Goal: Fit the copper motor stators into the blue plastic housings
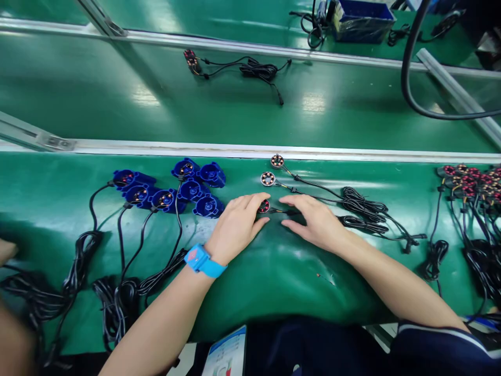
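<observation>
My left hand (237, 224), with a blue wrist strap (203, 260), pinches a small round coil part (264, 206) between thumb and forefinger on the green mat (274, 266). Just to its right, my right hand (313, 219) lies fingers together over that part's black wire (287, 211). Two more round coil parts (268, 178) (277, 161) rest just beyond, their wires running right into a bundled black cable (364, 214). Several blue housings (188, 185) with wires sit left of my left hand.
A pile of red coil parts (475, 180) with black cables lies at the right edge. Coiled cables (117, 292) hang over the front left. Beyond a metal rail (250, 151), a conveyor carries one wired part (191, 60). Another person's hand (7, 250) shows far left.
</observation>
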{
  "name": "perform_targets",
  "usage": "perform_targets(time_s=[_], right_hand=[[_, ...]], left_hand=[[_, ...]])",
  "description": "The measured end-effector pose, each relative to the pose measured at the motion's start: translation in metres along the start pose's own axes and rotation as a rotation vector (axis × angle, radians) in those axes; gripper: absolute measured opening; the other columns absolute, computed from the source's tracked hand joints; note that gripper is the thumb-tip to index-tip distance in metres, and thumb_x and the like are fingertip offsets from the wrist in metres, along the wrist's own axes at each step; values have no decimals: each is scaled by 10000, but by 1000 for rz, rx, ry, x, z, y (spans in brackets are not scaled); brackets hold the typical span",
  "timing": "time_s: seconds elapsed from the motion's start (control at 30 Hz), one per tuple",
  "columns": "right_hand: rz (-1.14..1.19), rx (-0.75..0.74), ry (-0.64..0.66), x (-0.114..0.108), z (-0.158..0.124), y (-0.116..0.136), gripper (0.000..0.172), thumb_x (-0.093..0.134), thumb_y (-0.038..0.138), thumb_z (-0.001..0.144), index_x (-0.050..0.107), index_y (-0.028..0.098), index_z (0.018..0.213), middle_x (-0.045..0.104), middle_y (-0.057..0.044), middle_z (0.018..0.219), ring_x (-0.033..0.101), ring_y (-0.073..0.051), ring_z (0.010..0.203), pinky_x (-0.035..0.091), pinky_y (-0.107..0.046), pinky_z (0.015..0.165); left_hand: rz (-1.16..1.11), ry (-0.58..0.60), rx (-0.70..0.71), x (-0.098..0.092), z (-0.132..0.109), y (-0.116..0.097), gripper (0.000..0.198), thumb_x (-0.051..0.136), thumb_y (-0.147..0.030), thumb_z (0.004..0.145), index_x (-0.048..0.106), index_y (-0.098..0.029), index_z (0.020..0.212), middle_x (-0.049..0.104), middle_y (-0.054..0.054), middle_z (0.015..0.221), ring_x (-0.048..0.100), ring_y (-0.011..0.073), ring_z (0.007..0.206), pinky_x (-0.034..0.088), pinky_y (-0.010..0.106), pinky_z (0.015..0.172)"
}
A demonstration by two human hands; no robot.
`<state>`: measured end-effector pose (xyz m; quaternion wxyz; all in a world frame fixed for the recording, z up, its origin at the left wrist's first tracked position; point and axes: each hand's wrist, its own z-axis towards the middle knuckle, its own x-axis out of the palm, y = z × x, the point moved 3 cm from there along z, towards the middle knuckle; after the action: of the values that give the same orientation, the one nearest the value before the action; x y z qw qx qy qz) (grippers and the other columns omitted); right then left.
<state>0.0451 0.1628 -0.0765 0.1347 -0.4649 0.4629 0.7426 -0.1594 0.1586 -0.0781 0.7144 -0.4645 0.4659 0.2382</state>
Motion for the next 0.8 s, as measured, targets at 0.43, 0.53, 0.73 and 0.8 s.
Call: perform_targets(time_s=[0.43, 0.53, 0.73, 0.8], right_hand=[[729, 347, 246, 14, 11, -4, 189, 702, 349, 833, 682, 168, 884, 628, -4, 798, 546, -98, 666, 437, -237, 625], [958, 469, 283, 12, 12, -6, 293, 730, 428, 796, 663, 157, 884, 567, 25, 690, 449, -77, 583, 357, -220, 547], [887, 503, 226, 7, 13, -9, 235, 673, 379, 820, 671, 155, 892, 614, 1, 751, 498, -82, 614, 368, -217, 550], [726, 467, 245, 8, 12, -11, 229, 666, 360, 832, 681, 167, 954, 611, 16, 701, 505, -89, 586, 388, -231, 562]], left_hand=[[72, -196, 96, -10, -19, -18, 538, 684, -144, 877, 422, -193, 1345, 706, 89, 1086, 670, 267, 962, 517, 377, 790], [-9, -195, 82, -5, -19, -18, 537, 693, -172, 882, 418, -220, 1341, 709, 61, 1062, 675, 238, 930, 516, 354, 794], [-69, -124, 40, 8, -19, -15, 643, 773, -175, 818, 406, -210, 1345, 701, 56, 1058, 673, 245, 954, 511, 361, 816], [-79, -96, 24, 10, -19, -14, 662, 781, -163, 805, 401, -210, 1345, 701, 56, 1062, 675, 252, 974, 504, 368, 824]])
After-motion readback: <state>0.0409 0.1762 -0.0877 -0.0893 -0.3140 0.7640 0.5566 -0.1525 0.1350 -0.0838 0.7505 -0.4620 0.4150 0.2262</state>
